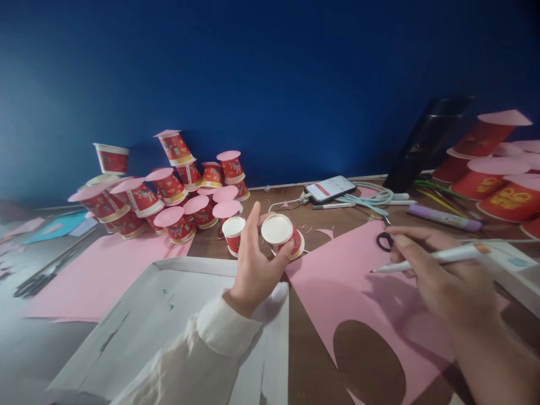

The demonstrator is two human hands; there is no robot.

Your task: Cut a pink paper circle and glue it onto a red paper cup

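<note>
My left hand (257, 264) is around an upturned red paper cup (276, 229) with a white base, its thumb across the near side. Just left of that hand stands another upturned paper cup (234, 230) with a bare white base. In my right hand (447, 275) is a white marker (439, 257), its tip pointing left above a pink paper sheet (324, 281). A large round hole is cut in this sheet. Beside my right fingers shows a black scissor handle (385, 242); whether the fingers touch it I cannot tell.
Red cups with pink paper discs (171, 216) cluster at left, with more (502, 169) at far right. A phone (331, 188) with a coiled cable and a dark bottle (430, 140) are at the back. A white tray-like board (169, 304) and pink sheets (97, 275) lie left.
</note>
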